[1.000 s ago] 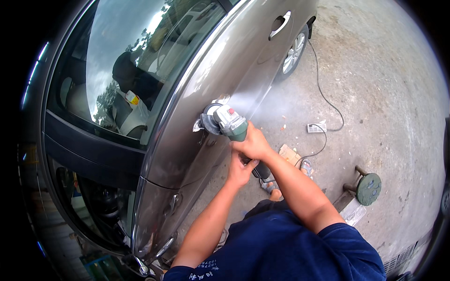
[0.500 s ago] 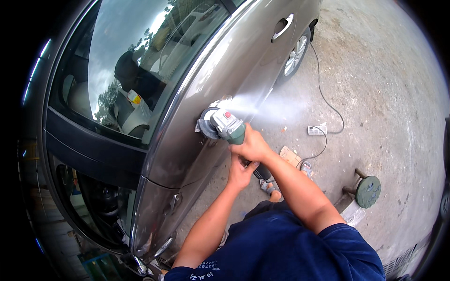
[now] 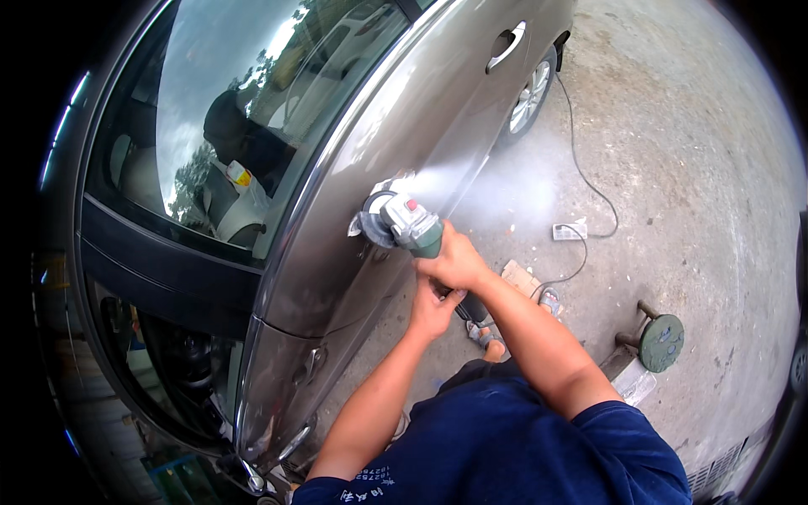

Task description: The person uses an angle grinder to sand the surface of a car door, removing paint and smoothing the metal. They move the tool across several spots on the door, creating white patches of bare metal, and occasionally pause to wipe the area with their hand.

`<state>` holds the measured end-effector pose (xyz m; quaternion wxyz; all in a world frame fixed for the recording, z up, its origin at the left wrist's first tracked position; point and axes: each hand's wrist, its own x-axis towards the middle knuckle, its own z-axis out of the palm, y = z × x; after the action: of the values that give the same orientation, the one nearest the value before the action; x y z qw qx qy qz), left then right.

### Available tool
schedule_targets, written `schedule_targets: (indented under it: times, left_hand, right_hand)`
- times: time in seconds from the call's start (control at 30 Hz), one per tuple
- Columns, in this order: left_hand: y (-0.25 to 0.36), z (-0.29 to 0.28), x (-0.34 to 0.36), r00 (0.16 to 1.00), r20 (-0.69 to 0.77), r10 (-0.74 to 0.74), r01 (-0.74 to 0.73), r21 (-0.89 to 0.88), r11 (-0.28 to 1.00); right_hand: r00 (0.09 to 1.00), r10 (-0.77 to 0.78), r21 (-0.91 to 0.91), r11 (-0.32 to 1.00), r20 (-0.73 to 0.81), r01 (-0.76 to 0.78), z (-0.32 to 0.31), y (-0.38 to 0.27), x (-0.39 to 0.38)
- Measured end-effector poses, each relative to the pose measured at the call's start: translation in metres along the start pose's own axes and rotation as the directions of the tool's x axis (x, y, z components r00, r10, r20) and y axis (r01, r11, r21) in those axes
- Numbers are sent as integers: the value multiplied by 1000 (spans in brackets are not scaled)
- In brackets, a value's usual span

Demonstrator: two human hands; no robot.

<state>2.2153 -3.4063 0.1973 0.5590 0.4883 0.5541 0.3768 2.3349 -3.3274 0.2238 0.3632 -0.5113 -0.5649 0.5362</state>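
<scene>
Both hands grip a green and grey angle grinder (image 3: pixel 412 224) with a red button on its head. My right hand (image 3: pixel 455 257) wraps round the green body, and my left hand (image 3: pixel 433 305) holds the rear end just below it. The grinder's disc and guard are against the side of a grey-brown car door (image 3: pixel 328 219), where a pale patch of bared surface (image 3: pixel 397 182) shows. A bright spray of dust (image 3: pixel 471 181) shoots off to the right from the disc. The exact contact point is hidden by the grinder.
A power cord (image 3: pixel 575 143) runs over the concrete floor (image 3: pixel 673 168) to a white power strip (image 3: pixel 570 232). At right lies a round green stool (image 3: pixel 661 343) on its side. A piece of cardboard (image 3: pixel 522 278) is near my sandalled feet. The car's rear-side wheel (image 3: pixel 530 97) stands beyond.
The grinder and both hands have shifted very slightly, staying at the same patch of the door. The dust plume has changed shape, with its haze spreading less far right.
</scene>
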Motion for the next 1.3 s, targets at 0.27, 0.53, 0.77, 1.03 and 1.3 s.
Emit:
schedule_targets:
  times: [0.27, 0.53, 0.77, 1.03, 1.3]
  left_hand:
    - [-2, 0, 8, 997, 68, 34, -37, 32, 999]
    - [-1, -1, 1, 997, 76, 30, -26, -60, 998]
    - [-8, 2, -9, 996, 38, 85, -81, -106, 991]
    - [-13, 6, -14, 997, -24, 73, -75, -92, 993]
    - [-18, 4, -4, 992, 22, 124, -122, -75, 990]
  right_hand:
    - [998, 10, 62, 998, -58, -7, -6, 4, 4]
    - [1000, -4, -42, 999, -17, 3, -2, -4, 1]
    - [998, -33, -68, 997, 46, 36, 6, 2, -4]
    - [996, -42, -61, 997, 73, 47, 7, 8, -4]
    - [997, -43, -72, 996, 58, 47, -1, 1, 0]
